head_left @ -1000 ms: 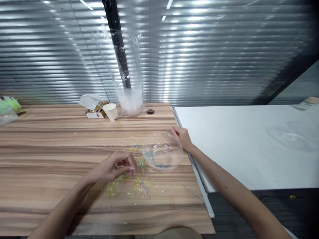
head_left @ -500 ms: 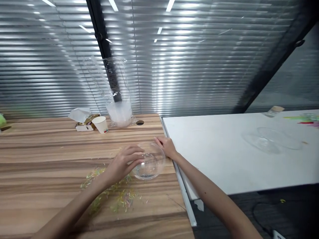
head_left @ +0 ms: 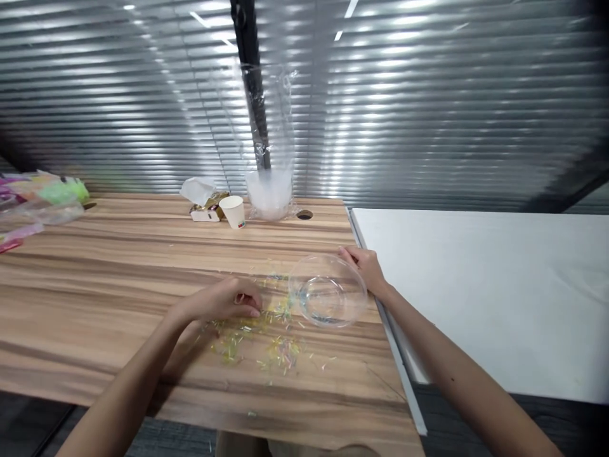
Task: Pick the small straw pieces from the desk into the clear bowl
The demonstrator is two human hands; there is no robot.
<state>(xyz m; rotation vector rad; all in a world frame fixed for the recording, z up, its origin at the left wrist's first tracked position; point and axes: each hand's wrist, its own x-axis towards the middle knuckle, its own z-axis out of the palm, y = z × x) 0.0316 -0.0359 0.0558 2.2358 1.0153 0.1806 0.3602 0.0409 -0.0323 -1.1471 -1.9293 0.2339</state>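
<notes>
Left hand (head_left: 223,299): curled low over scattered thin multicoloured strips (head_left: 285,353); whether its grip is apart or together on one, I can't tell.
Right hand (head_left: 365,268): grip clamped on the rim of a round clear plastic bowl (head_left: 328,292).
Bowl: on the brown wood-grain tabletop (head_left: 118,266), just beside the strips.

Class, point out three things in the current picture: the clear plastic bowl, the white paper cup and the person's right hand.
Clear plastic bowl (head_left: 329,294): head view, on its bare base.
White paper cup (head_left: 236,216): head view, on its outer wall.
Right hand (head_left: 366,266): head view, on the back of the hand.
</notes>
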